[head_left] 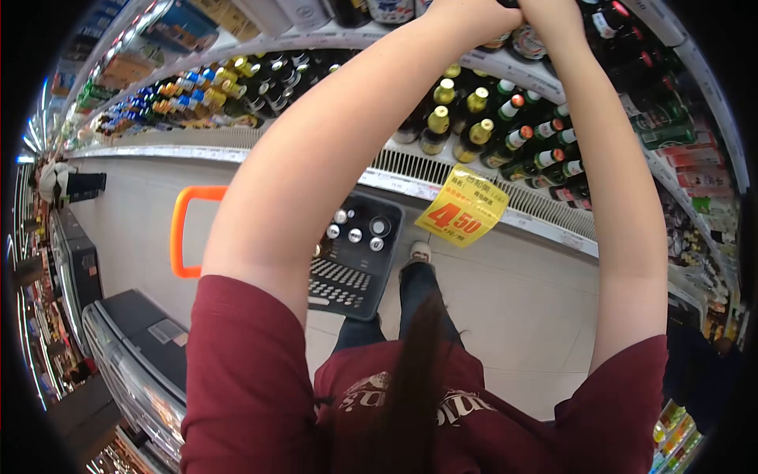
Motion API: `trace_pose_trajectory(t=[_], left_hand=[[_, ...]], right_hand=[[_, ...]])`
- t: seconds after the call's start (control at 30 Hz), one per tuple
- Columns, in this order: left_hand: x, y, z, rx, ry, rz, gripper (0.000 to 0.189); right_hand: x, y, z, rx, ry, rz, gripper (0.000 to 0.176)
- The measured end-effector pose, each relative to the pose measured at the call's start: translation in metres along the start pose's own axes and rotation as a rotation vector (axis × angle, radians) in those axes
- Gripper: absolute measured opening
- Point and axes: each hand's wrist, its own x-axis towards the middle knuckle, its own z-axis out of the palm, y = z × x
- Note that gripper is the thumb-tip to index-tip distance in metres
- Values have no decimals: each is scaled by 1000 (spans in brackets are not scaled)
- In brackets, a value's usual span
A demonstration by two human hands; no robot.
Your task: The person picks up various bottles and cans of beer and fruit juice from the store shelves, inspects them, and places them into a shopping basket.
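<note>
Both my arms reach up to a shop shelf of bottles. My left hand [464,14] and my right hand [555,20] meet at the top edge of the view, close together, with their fingers cut off by the frame. A small dark shape shows between them, and I cannot tell what it is or whether either hand grips it. Just below the hands stand green bottles with gold foil tops [439,120] and bottles with red and white caps [545,154].
A dark grey shopping basket [347,278] with an orange handle [180,229] stands on the floor by my feet, with several cans or bottles in it. A yellow price tag [464,207] hangs from the shelf edge. A chest freezer [130,347] is at the lower left.
</note>
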Motion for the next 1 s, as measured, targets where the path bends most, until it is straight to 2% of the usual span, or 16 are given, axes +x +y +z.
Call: trace_pose_trajectory(t=[0.03, 0.07, 0.13, 0.17, 0.2, 0.23, 0.3, 0.37, 0.43, 0.53, 0.6, 0.67, 0.73, 0.83, 0.9, 1.0], left_hand=[[-19, -2, -12, 33, 30, 20, 40], [-39, -1, -27, 64, 63, 46, 44], [-101, 16, -70, 37, -109, -53, 51], [-139, 14, -88, 156, -50, 58, 44], [-177, 24, -107, 166, -18, 39, 26], [-214, 21, -127, 228, -44, 39, 25], [-291, 9, -164, 468, 20, 27, 20], [-356, -13, -214, 706, 48, 78, 15], [-406, -36, -271, 965, 135, 135, 16], [-463, -59, -340, 1495, 260, -108, 28], [-498, -120, -380, 1421, 371, -323, 32], [-516, -164, -407, 1088, 411, -556, 34], [-509, -183, -427, 502, 354, -747, 35], [-496, -159, -422, 280, 360, -872, 30], [-500, -157, -416, 334, 395, -821, 27], [-505, -142, -413, 349, 385, -863, 28]], right_hand=[[-24, 0, -7, 69, 10, -65, 37], [-51, 3, -11, 338, -94, -49, 42], [-141, -46, -25, 443, -174, -148, 23], [-184, -50, -31, 550, -300, 21, 29], [-228, -48, -33, 583, -395, 101, 27], [-272, -41, -32, 571, -447, 78, 27], [-363, -35, -31, 417, -560, 240, 21], [-460, -23, -24, 368, -606, 492, 18], [-543, -31, -14, 379, -632, 678, 19], [-619, -79, 7, 425, -683, 898, 20], [-638, -114, 28, 422, -802, 875, 18], [-640, -146, 48, 448, -858, 831, 18], [-641, -165, 66, 432, -886, 757, 19], [-639, -180, 90, 473, -898, 658, 19], [-633, -182, 103, 378, -995, 616, 18], [-612, -190, 126, 288, -1095, 542, 19]])
